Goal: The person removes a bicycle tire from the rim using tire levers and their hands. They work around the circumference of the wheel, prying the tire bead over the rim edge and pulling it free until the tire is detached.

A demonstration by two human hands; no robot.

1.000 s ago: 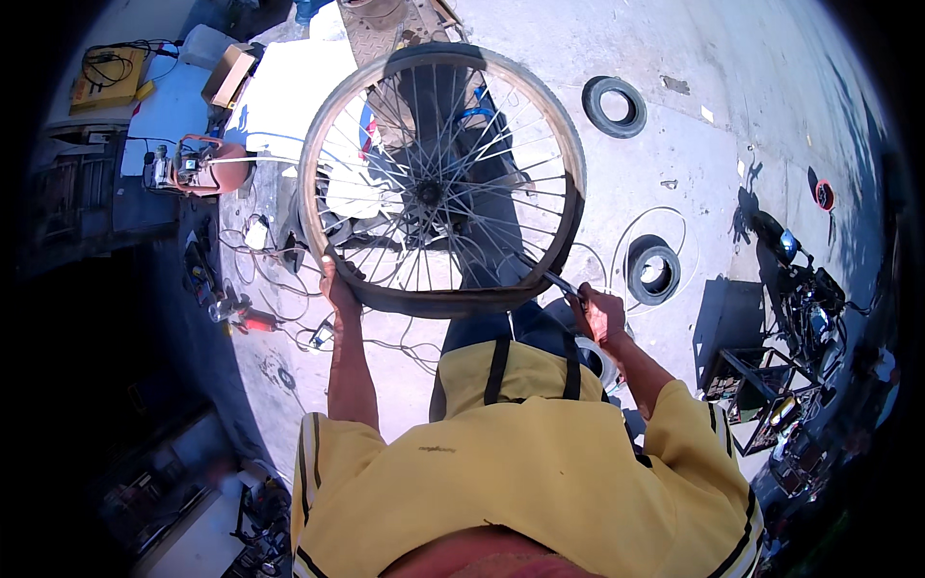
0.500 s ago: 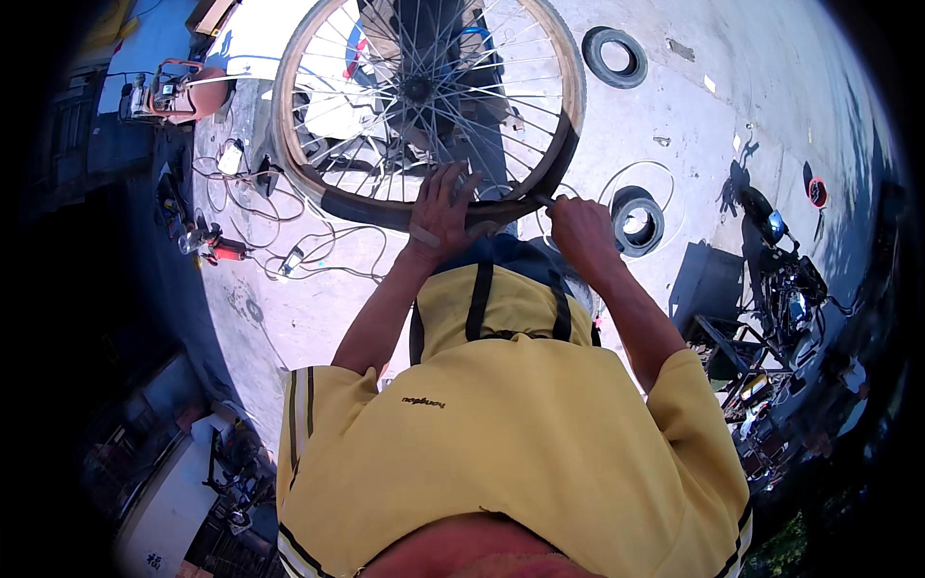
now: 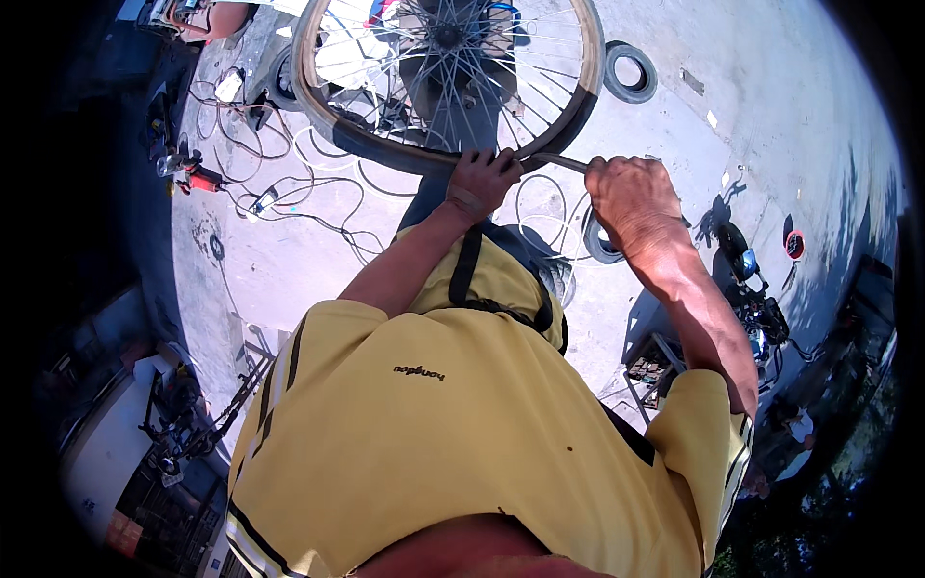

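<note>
A spoked wheel (image 3: 446,36) stands in front of me, its near edge closest to my body. Dark tyre (image 3: 371,144) lies along the near part of the rim. My left hand (image 3: 485,183) is closed over the tyre and rim at the near edge, its fingers curled toward the spokes. In my right fist (image 3: 633,200) is a tyre lever (image 3: 561,161), held out to the right. The lever's tip meets the rim just right of my left hand; its grip end is hidden in my fingers.
Loose tyres lie on the concrete at right, one (image 3: 630,73) beside the wheel. Hoses and cables (image 3: 328,183) loop across the ground at left, near a red tool (image 3: 204,180). An air compressor (image 3: 217,19) is at far left. A motorbike (image 3: 761,318) stands at right.
My right hand has swung out to the right with the lever, baring more of its shaft. My left hand has slid right along the rim. The view has shifted too.
</note>
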